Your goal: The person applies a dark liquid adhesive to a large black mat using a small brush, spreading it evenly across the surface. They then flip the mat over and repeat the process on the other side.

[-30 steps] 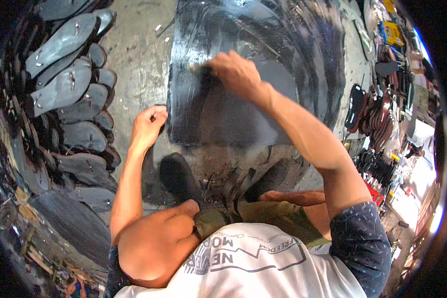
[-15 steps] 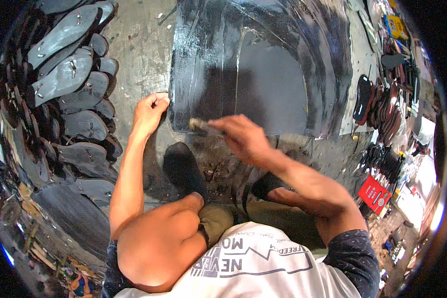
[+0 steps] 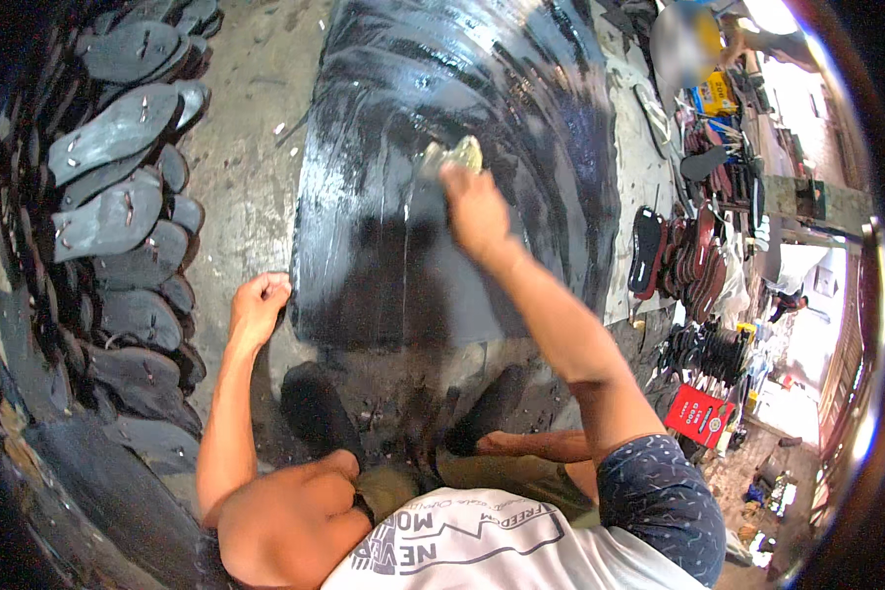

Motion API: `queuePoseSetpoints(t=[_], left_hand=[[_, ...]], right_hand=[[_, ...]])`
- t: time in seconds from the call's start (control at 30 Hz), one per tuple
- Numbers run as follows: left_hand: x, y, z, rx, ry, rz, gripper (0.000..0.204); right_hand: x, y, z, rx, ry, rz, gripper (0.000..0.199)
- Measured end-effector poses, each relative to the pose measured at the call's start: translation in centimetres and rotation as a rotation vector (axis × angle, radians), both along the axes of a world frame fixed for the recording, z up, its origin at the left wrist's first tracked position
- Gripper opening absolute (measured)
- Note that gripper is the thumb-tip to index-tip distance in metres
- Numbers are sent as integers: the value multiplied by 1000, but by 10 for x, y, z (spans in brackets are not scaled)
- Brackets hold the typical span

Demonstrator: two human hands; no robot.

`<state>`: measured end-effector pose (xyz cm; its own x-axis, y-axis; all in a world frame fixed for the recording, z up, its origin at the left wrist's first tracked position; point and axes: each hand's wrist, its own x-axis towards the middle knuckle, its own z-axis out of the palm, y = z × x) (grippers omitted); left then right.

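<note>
A large black sheet (image 3: 364,313) lies on the floor before me, with wet, shiny curved streaks over its far and middle parts. My right hand (image 3: 479,211) reaches over its middle, closed around a short brush (image 3: 454,157) with a yellowish head. Motion blurs the brush, and its handle is mostly hidden by my fingers. At the sheet's near left edge is my left hand (image 3: 259,307), its thumb and fingers pinched together on the border. The exact grip of those fingertips is hard to see.
Grey sandal soles (image 3: 118,133) with straps are piled along the left. On the right lie dark and reddish soles (image 3: 703,246), a red box (image 3: 698,415) and a yellow package (image 3: 716,93). Another person (image 3: 777,44) is at the far right. My feet (image 3: 315,408) stand close to the sheet.
My right hand has swept the brush from the sheet's near edge to its middle, leaving more shiny streaks. My left hand stays by the left edge. The whole view has shifted.
</note>
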<state>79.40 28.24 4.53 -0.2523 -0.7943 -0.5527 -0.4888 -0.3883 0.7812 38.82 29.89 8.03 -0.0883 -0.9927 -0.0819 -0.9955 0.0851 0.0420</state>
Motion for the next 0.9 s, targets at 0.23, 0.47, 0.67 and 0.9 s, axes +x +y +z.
queuePoseSetpoints(t=[0.23,0.47,0.67,0.9], left_hand=[[20,-1,5,16,-89,4,23],[10,-3,17,98,-62,15,19],[15,-4,1,64,-8,-3,19],[15,-7,7,155,-4,36,21]], right_hand=[[-32,15,34,-164,-518,-309,47],[0,-70,14,-162,-532,-543,48],[-34,-125,15,-116,-192,190,41],[10,17,5,39,-296,445,52]])
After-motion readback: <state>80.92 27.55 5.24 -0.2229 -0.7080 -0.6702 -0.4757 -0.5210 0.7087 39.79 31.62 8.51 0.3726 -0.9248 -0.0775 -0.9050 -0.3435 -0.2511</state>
